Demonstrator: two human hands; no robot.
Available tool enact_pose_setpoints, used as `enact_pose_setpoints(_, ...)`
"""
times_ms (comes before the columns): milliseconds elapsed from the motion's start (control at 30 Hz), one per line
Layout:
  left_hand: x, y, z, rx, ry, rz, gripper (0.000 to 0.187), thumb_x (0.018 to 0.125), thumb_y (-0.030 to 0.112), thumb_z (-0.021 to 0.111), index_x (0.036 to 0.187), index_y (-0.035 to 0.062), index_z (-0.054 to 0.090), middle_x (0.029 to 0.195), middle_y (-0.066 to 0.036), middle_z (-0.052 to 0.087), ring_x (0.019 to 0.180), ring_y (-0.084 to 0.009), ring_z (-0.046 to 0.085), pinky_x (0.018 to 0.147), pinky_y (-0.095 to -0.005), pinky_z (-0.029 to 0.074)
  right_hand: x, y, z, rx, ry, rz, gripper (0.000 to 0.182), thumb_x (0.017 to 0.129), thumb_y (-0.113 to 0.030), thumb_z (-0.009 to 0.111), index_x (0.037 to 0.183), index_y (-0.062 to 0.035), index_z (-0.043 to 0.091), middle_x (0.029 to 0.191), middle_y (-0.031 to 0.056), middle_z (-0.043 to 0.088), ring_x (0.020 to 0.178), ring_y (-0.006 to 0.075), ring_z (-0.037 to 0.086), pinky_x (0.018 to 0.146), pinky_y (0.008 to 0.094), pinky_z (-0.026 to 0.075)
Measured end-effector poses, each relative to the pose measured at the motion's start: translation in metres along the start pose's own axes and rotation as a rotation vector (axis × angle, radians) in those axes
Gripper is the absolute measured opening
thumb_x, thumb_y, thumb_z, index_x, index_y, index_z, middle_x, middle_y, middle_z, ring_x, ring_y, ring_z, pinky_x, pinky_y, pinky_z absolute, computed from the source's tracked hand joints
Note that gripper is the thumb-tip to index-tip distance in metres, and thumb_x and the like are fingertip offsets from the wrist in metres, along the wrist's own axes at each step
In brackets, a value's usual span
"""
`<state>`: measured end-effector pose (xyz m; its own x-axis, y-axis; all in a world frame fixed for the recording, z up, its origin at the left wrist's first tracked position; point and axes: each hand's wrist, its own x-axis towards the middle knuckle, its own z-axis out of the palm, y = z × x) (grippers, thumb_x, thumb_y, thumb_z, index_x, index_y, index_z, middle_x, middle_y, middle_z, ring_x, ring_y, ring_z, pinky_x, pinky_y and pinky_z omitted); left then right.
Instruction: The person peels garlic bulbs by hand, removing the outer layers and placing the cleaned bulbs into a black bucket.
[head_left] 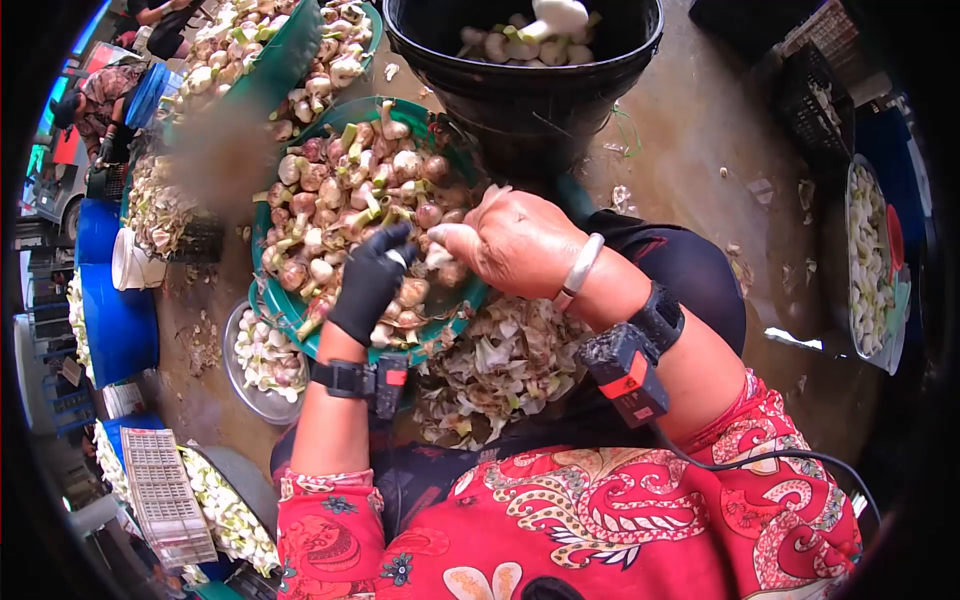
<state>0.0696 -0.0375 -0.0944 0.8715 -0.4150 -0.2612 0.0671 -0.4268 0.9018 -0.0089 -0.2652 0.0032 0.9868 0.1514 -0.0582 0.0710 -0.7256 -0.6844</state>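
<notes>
My left hand point(372, 285), in a black glove, is closed over the near part of a green basin point(262, 225) heaped with garlic bulbs point(330, 190). Something small and whitish shows at its fingers; I cannot make out what. Bare, with a bangle at the wrist, my right hand point(520, 240) is over the basin's right side, fingers curled and closed. A pale garlic bulb point(438, 256) shows at its thumb tip, partly hidden. Beyond stands a black bucket point(500, 95) with white bulbs inside; one garlic bulb point(560, 16) appears high at its opening.
Loose garlic skins point(500, 365) are piled before my lap. At left sits a metal bowl point(240, 365) of trimmed garlic, near blue tubs point(120, 320). Another green basin point(375, 40) stands behind. A tray of garlic point(868, 260) is at right. A person point(105, 100) works far left.
</notes>
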Motion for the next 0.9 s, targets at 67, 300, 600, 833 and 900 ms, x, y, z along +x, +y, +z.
enact_pose_setpoints(67,-0.01,-0.043,0.02,0.194,-0.098,-0.169,0.039,0.083,0.013,0.066,0.119,0.0006,0.061,0.106,-0.015,0.068,0.097,-0.0205,0.064,0.087,-0.032,0.049,0.002,0.005,0.001,0.047,0.115,-0.076,0.023,0.084,-0.023,0.054,0.077,-0.0043,0.067,0.082,0.0192,0.065,0.076,0.0373,0.062,0.067,0.0457,0.049)
enact_pose_setpoints(300,0.052,-0.245,0.096,0.342,-0.207,0.114,0.053,0.077,0.018,0.066,0.127,0.005,0.054,0.114,-0.018,0.063,0.106,-0.0265,0.06,0.091,-0.0353,0.048,0.01,-0.003,0.003,0.168,0.472,-0.014,0.01,0.071,-0.002,0.057,0.078,-0.0019,0.063,0.069,0.0171,0.062,0.071,0.0362,0.06,0.068,0.0432,0.049)
enact_pose_setpoints(600,-0.013,-0.015,0.03,-1.088,-0.065,-0.212,0.058,0.08,-0.004,0.064,0.134,0.0104,0.045,0.112,-0.006,0.055,0.099,-0.0203,0.059,0.089,-0.0391,0.053,0.015,0.002,0.023,0.116,0.387,-0.092,0.012,0.073,-0.008,0.061,0.082,-0.0023,0.067,0.075,0.0161,0.064,0.07,0.0308,0.062,0.066,0.0373,0.05)
enact_pose_setpoints(833,-0.078,0.089,-0.012,-1.063,-0.154,0.0,0.059,0.088,0.013,0.055,0.142,0.0047,0.035,0.127,-0.014,0.052,0.112,-0.0284,0.056,0.096,-0.0441,0.048,0.019,-0.026,0.026,1.196,-0.195,0.266,0.028,0.082,-0.013,0.064,0.108,-0.0017,0.062,0.093,0.0016,0.065,0.074,0.0082,0.058,0.063,0.0247,0.048)
enact_pose_setpoints(900,-0.09,0.099,-0.02,-0.962,-0.101,0.019,0.057,0.09,0.013,0.053,0.142,0.0039,0.034,0.127,-0.015,0.051,0.112,-0.0284,0.057,0.096,-0.0438,0.049,0.024,-0.034,0.037,1.211,-0.149,0.156,0.025,0.082,-0.011,0.065,0.106,-0.003,0.063,0.089,0.0011,0.065,0.072,0.0064,0.058,0.061,0.0222,0.047)
